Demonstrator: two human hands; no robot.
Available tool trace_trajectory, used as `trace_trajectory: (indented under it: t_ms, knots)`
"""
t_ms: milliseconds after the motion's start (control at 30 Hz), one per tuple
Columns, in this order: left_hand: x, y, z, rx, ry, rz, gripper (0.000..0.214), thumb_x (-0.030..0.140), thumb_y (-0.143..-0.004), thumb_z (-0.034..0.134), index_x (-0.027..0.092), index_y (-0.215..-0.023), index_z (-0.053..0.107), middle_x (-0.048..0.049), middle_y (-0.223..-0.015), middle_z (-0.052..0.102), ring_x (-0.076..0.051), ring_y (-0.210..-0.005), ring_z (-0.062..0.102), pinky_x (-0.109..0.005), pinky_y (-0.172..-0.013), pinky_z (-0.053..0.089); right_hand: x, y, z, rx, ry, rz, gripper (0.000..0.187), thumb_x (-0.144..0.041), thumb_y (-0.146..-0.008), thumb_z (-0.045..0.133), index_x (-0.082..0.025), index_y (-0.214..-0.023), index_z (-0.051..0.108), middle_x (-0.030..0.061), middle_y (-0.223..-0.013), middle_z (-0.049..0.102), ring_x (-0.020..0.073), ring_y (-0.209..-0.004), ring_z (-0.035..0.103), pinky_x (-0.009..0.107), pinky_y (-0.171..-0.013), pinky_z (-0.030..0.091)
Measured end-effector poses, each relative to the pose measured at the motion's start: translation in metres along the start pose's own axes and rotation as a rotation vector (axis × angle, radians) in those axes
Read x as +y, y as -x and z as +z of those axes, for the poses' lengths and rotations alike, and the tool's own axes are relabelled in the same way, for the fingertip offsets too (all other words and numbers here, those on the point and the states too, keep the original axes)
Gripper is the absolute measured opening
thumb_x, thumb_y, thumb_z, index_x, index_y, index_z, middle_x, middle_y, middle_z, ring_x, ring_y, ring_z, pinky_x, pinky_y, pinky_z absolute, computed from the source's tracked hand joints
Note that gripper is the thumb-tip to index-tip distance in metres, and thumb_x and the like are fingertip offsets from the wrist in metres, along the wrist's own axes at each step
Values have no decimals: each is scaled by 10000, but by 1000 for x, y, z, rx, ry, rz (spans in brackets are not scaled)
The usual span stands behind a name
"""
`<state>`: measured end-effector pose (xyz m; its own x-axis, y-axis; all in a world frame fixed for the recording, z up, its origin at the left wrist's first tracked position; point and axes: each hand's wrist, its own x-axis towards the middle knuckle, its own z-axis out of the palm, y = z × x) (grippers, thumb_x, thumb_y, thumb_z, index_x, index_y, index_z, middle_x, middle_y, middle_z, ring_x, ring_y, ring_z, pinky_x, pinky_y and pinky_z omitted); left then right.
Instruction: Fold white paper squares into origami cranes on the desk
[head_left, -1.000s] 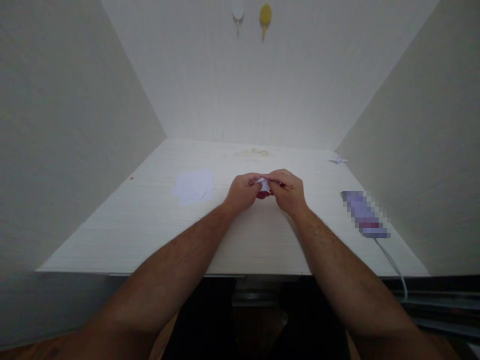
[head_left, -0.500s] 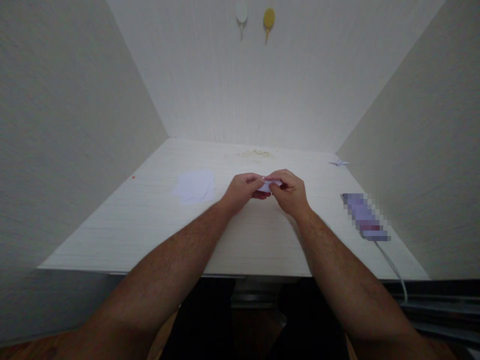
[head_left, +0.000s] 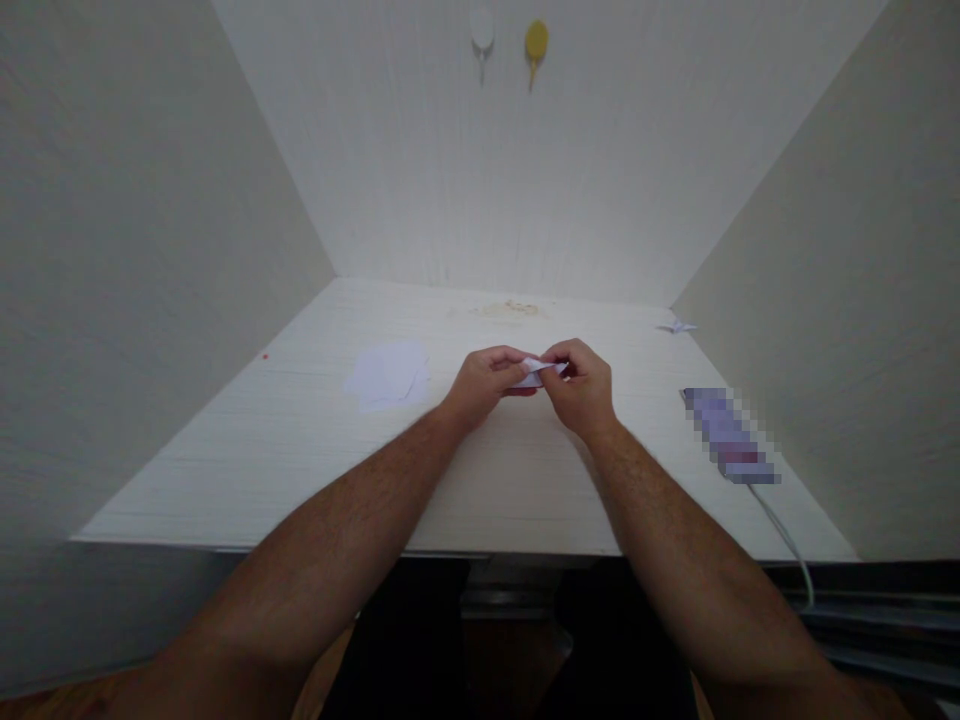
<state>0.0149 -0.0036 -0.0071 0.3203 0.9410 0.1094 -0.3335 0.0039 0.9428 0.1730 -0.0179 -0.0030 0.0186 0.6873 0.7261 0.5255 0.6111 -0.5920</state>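
Between my two hands is a small folded piece of white paper [head_left: 533, 375], held above the middle of the white table [head_left: 517, 480]. My left hand [head_left: 491, 380] grips its left side, thumb on top and fingers behind and below. On the other side my right hand [head_left: 581, 385] pinches the paper between thumb and fingers. Part of the paper is covered by the fingers, so its full shape is hidden.
To the left lies a loose pile of white paper sheets [head_left: 390, 374]. A small folded paper figure [head_left: 677, 327] rests at the back right. A pixelated phone-like device [head_left: 727, 435] with a cable [head_left: 787, 540] lies near the right wall. Two hooks, white [head_left: 482, 30] and yellow [head_left: 536, 40], are on the back wall.
My right thumb and fingers have shifted slightly on the paper, and more of its folded upper edge shows between the hands. Both arms stay almost in place.
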Motion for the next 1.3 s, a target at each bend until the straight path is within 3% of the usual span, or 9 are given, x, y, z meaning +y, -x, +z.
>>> trace_trajectory:
  t_ms: [367, 600, 1000, 1300]
  knots:
    - [-2, -1, 0, 27, 18, 26, 286, 319, -669, 796, 116, -854, 715, -52, -800, 715, -151, -706, 669, -345, -713, 581, -5, 2, 0, -12, 43, -95, 134, -110, -761, 586, -216, -827, 634, 2, -790, 642, 144, -710, 581, 288, -626, 477]
    - [-2, -2, 0, 53, -66, 76, 183, 305, -706, 727, 135, -771, 733, -18, -661, 673, -91, -567, 556, -227, -548, 438, -6, 1, -2, -32, 137, -198, 71, -176, -816, 592, -226, -783, 631, 11, -747, 629, 168, -735, 579, 322, -675, 473]
    - [-3, -2, 1, 57, -58, 41, 181, 281, -654, 746, 140, -766, 735, -17, -658, 667, -105, -575, 550, -253, -570, 418, -3, 6, 4, -8, 147, -195, 93, -153, -798, 572, -224, -809, 631, 17, -765, 626, 168, -736, 574, 322, -679, 475]
    - [-1, -2, 0, 46, -91, 72, 178, 303, -659, 757, 143, -698, 687, 27, -568, 593, -62, -490, 440, -216, -494, 321, -7, 5, 2, 9, 104, -193, 152, -149, -827, 554, -225, -839, 685, 20, -765, 668, 157, -711, 604, 309, -656, 494]
